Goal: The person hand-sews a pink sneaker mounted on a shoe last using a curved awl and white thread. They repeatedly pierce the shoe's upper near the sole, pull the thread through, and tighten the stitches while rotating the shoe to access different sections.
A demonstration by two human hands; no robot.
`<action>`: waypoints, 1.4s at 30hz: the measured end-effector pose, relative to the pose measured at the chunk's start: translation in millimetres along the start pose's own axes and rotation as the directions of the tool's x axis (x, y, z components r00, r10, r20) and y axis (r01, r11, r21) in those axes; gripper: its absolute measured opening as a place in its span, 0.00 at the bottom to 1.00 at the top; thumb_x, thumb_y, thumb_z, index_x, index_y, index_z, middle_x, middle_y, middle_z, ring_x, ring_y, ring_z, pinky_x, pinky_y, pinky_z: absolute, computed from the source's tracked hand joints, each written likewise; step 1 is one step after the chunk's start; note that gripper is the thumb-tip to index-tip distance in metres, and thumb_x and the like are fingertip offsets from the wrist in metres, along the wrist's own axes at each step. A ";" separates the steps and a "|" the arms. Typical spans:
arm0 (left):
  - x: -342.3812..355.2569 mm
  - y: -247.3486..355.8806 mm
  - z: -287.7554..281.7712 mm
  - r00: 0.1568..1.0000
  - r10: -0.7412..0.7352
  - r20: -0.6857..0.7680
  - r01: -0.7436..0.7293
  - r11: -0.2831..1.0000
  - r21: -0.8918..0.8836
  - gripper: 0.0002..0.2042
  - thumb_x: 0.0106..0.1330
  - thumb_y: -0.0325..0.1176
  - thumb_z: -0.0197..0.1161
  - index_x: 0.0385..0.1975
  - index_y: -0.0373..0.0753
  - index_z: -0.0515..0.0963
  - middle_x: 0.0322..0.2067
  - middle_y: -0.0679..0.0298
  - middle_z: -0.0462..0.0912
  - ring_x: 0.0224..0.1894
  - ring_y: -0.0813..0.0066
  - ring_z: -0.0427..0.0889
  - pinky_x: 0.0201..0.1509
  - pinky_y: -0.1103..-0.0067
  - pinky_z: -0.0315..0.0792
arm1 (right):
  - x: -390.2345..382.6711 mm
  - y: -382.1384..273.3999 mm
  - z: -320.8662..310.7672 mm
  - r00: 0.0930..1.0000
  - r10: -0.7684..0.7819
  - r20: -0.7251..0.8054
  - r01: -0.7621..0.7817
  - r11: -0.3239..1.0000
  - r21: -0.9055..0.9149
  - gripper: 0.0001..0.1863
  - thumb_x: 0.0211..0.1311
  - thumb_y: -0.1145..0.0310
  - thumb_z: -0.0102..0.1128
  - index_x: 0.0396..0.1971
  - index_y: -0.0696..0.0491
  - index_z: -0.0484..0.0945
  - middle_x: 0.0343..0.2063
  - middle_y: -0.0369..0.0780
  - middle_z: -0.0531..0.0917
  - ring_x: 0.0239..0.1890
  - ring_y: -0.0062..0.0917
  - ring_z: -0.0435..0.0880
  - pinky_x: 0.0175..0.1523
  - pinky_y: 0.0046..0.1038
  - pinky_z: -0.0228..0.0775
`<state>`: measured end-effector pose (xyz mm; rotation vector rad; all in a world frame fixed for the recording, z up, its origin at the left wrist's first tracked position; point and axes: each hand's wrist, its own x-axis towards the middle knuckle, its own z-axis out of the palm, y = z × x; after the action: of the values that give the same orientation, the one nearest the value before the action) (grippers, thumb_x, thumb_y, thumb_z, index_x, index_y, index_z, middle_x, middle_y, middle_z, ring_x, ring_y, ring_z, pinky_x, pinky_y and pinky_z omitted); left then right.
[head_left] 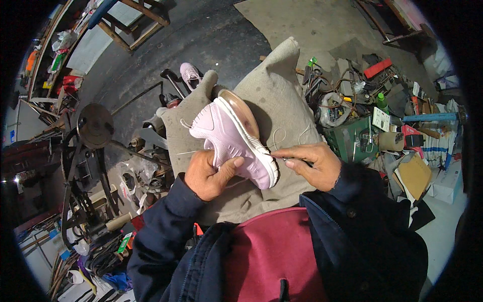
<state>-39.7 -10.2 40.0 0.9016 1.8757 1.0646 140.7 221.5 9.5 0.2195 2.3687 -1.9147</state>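
A pale pink sneaker point(226, 128) with a white sole lies on its side over my lap, its sole turned to the right. My left hand point(205, 176) grips it at the opening, thumb on the upper. In my right hand point(322, 165) is a slim, dark-handled awl point(302, 162), mostly hidden by the fingers, with its tip end close against the sole's edge. White thread point(279, 137) curls in loose loops beside the sole. Another thin strand sticks out left of my left hand. Underneath, a beige cloth point(282, 75) covers my legs.
A second pink sneaker point(190, 73) rests on the floor ahead. To the left stands a black metal machine with a round wheel point(95, 126). Tools, a green box point(352, 141) and a blue-handled hammer point(432, 118) crowd the right side. A wooden-legged stool point(131, 25) is at the far left.
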 end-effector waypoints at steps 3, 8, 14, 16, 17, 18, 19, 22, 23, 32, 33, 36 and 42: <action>0.3 -1.5 0.0 1.000 -0.004 0.001 0.004 1.000 0.014 0.13 0.74 0.37 0.63 0.34 0.31 0.82 0.25 0.54 0.85 0.27 0.63 0.85 0.35 0.69 0.77 | 1.2 -1.2 -0.3 1.000 -0.001 0.009 0.001 1.000 0.006 0.16 0.70 0.74 0.57 0.55 0.57 0.83 0.49 0.51 0.87 0.53 0.38 0.88 0.57 0.31 0.76; -0.8 0.6 -2.3 0.999 -0.048 0.022 0.047 0.999 0.019 0.13 0.74 0.37 0.63 0.34 0.31 0.82 0.25 0.54 0.85 0.27 0.63 0.85 0.35 0.69 0.77 | 0.1 -7.3 -0.7 0.990 0.139 0.026 -0.141 0.988 0.069 0.17 0.70 0.74 0.57 0.56 0.58 0.82 0.49 0.51 0.87 0.54 0.37 0.88 0.58 0.32 0.76; 0.7 1.5 -1.5 1.000 0.002 0.014 -0.002 1.000 0.019 0.14 0.74 0.38 0.62 0.33 0.32 0.82 0.25 0.55 0.85 0.27 0.63 0.85 0.35 0.69 0.77 | 1.0 -10.0 -0.4 0.993 0.115 0.023 -0.115 0.993 0.036 0.17 0.70 0.74 0.56 0.56 0.57 0.82 0.49 0.51 0.87 0.53 0.37 0.88 0.58 0.32 0.76; 0.8 0.5 -1.4 1.000 0.014 0.010 -0.014 1.000 0.020 0.14 0.74 0.39 0.62 0.33 0.32 0.82 0.25 0.55 0.85 0.27 0.63 0.85 0.35 0.70 0.77 | 1.1 -9.0 -0.6 0.993 0.115 0.023 -0.115 0.993 0.030 0.17 0.70 0.75 0.57 0.56 0.57 0.82 0.48 0.51 0.87 0.53 0.38 0.88 0.58 0.32 0.76; 0.6 0.0 -1.9 1.000 0.009 0.014 -0.009 1.000 0.014 0.15 0.74 0.39 0.62 0.33 0.32 0.82 0.24 0.55 0.84 0.27 0.63 0.85 0.35 0.70 0.77 | 1.5 -8.4 -0.5 0.993 0.115 0.023 -0.115 0.993 0.026 0.17 0.70 0.75 0.57 0.56 0.57 0.83 0.48 0.51 0.88 0.53 0.38 0.88 0.58 0.32 0.77; 0.5 -0.4 -2.1 1.000 0.006 0.019 -0.006 1.000 0.026 0.15 0.74 0.39 0.62 0.33 0.32 0.82 0.24 0.55 0.84 0.27 0.62 0.85 0.35 0.70 0.77 | 1.5 -7.9 -0.6 0.997 0.074 0.016 -0.074 0.997 0.013 0.17 0.69 0.75 0.57 0.56 0.57 0.83 0.48 0.51 0.88 0.53 0.38 0.88 0.58 0.32 0.77; 0.2 -0.7 -2.8 1.000 -0.013 0.029 0.012 1.000 0.014 0.15 0.74 0.39 0.62 0.33 0.32 0.82 0.24 0.55 0.84 0.26 0.62 0.85 0.34 0.70 0.77 | 1.8 -7.5 -0.5 0.999 0.034 0.009 -0.034 0.999 0.000 0.17 0.69 0.75 0.57 0.56 0.57 0.83 0.48 0.51 0.88 0.53 0.39 0.88 0.58 0.32 0.77; -0.1 -1.0 -3.8 0.999 -0.030 0.040 0.029 0.999 0.024 0.15 0.74 0.39 0.62 0.32 0.32 0.82 0.24 0.55 0.84 0.26 0.61 0.85 0.34 0.69 0.76 | 1.1 -7.9 -0.5 0.999 0.052 0.010 -0.052 0.999 -0.007 0.17 0.69 0.76 0.57 0.56 0.57 0.83 0.48 0.51 0.87 0.53 0.39 0.88 0.57 0.32 0.77; 0.1 -0.9 -3.1 0.999 -0.016 0.028 0.015 1.000 0.021 0.15 0.74 0.39 0.62 0.32 0.32 0.82 0.24 0.55 0.84 0.26 0.61 0.85 0.34 0.69 0.76 | 0.9 -8.3 -0.3 0.997 0.081 0.013 -0.081 0.997 -0.003 0.17 0.69 0.76 0.57 0.56 0.57 0.83 0.49 0.51 0.87 0.53 0.39 0.88 0.57 0.32 0.77; -0.4 0.3 -1.8 1.000 -0.010 0.002 0.010 1.000 0.019 0.14 0.74 0.39 0.62 0.33 0.32 0.82 0.24 0.53 0.84 0.26 0.60 0.85 0.34 0.69 0.76 | 2.7 -7.4 0.9 1.000 0.007 0.016 -0.007 0.998 -0.058 0.17 0.69 0.76 0.57 0.56 0.58 0.82 0.49 0.52 0.87 0.54 0.39 0.88 0.59 0.32 0.77; -0.2 0.4 -1.7 1.000 -0.001 -0.002 0.001 1.000 0.021 0.14 0.74 0.38 0.62 0.33 0.32 0.82 0.24 0.53 0.84 0.26 0.60 0.85 0.34 0.69 0.76 | 2.5 -6.9 1.3 1.000 -0.002 0.009 0.002 0.999 -0.053 0.17 0.69 0.76 0.57 0.56 0.58 0.82 0.49 0.52 0.87 0.54 0.39 0.88 0.59 0.32 0.76; 0.0 0.9 -1.3 1.000 0.005 -0.005 -0.005 1.000 0.016 0.14 0.74 0.38 0.62 0.33 0.32 0.82 0.24 0.54 0.85 0.26 0.61 0.85 0.34 0.69 0.77 | 1.8 -5.8 4.8 1.000 -0.010 -0.012 0.010 0.998 -0.055 0.17 0.69 0.76 0.57 0.55 0.58 0.82 0.50 0.52 0.87 0.54 0.39 0.87 0.59 0.32 0.76; -0.8 1.9 -1.3 1.000 -0.015 0.005 0.015 1.000 -0.008 0.14 0.75 0.38 0.62 0.33 0.32 0.82 0.24 0.55 0.84 0.27 0.64 0.85 0.35 0.71 0.77 | 3.5 -2.8 13.2 0.994 -0.081 -0.075 0.079 0.996 -0.029 0.17 0.70 0.76 0.56 0.56 0.58 0.82 0.48 0.51 0.87 0.51 0.36 0.87 0.57 0.31 0.76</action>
<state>-40.2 -10.5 42.4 0.8834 1.8707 1.0593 136.5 208.2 8.8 0.2011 2.4855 -1.9427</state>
